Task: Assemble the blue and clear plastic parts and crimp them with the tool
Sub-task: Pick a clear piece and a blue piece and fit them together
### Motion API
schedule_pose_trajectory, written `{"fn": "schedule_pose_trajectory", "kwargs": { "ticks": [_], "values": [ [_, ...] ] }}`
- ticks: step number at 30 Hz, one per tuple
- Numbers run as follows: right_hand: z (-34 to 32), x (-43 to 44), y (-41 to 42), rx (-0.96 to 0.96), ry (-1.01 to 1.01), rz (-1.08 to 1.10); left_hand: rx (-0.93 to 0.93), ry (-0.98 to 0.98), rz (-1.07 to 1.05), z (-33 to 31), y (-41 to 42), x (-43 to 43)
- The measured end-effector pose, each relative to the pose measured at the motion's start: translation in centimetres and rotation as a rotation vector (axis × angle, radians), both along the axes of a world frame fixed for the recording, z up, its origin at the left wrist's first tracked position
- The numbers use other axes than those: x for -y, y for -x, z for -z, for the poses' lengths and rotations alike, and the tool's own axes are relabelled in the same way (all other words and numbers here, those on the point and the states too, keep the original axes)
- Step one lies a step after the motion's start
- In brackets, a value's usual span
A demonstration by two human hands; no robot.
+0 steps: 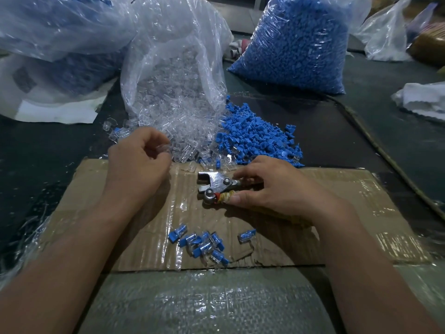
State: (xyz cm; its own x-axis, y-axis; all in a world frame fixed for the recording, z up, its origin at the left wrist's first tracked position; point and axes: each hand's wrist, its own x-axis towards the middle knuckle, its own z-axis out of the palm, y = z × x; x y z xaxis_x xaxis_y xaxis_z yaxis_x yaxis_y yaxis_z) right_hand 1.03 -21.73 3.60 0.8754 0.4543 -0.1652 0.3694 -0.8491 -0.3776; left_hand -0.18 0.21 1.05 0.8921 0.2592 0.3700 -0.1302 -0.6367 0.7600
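Note:
My left hand (139,160) pinches a clear plastic part (163,148) at the edge of the spilled clear parts (183,141). My right hand (272,186) grips the handles of the metal crimping tool (215,185), which lies on the taped cardboard sheet (349,213) with its jaws pointing left. A loose pile of blue parts (255,136) lies just beyond the tool. Several assembled blue-and-clear pieces (204,244) lie on the cardboard near me, one more (246,236) a little to their right.
An open clear bag of clear parts (173,68) stands behind my left hand. A full bag of blue parts (296,44) stands at the back right, more bags (60,32) at the back left. White cloth (423,100) lies at the right edge.

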Motion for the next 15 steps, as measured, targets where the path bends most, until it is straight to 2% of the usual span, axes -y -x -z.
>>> {"fn": "schedule_pose_trajectory", "kwargs": {
  "ticks": [4, 8, 12, 15],
  "values": [
    [-0.2, 0.6, -0.6, 0.139, -0.162, 0.157, -0.057, 0.134, 0.156, -0.4, 0.7, 0.6],
    [-0.1, 2.0, -1.6, 0.315, -0.308, 0.4, -0.151, 0.43, 0.272, -0.7, 0.9, 1.1],
    [0.4, 2.6, -2.3, 0.355, -0.332, 0.511, -0.218, 0.73, 0.351, -0.8, 0.9, 1.1],
    [1.1, 2.1, -2.6, 0.35, -0.298, 0.484, -0.277, 0.835, 0.409, -0.8, 1.0, 1.1]
  ]
}}
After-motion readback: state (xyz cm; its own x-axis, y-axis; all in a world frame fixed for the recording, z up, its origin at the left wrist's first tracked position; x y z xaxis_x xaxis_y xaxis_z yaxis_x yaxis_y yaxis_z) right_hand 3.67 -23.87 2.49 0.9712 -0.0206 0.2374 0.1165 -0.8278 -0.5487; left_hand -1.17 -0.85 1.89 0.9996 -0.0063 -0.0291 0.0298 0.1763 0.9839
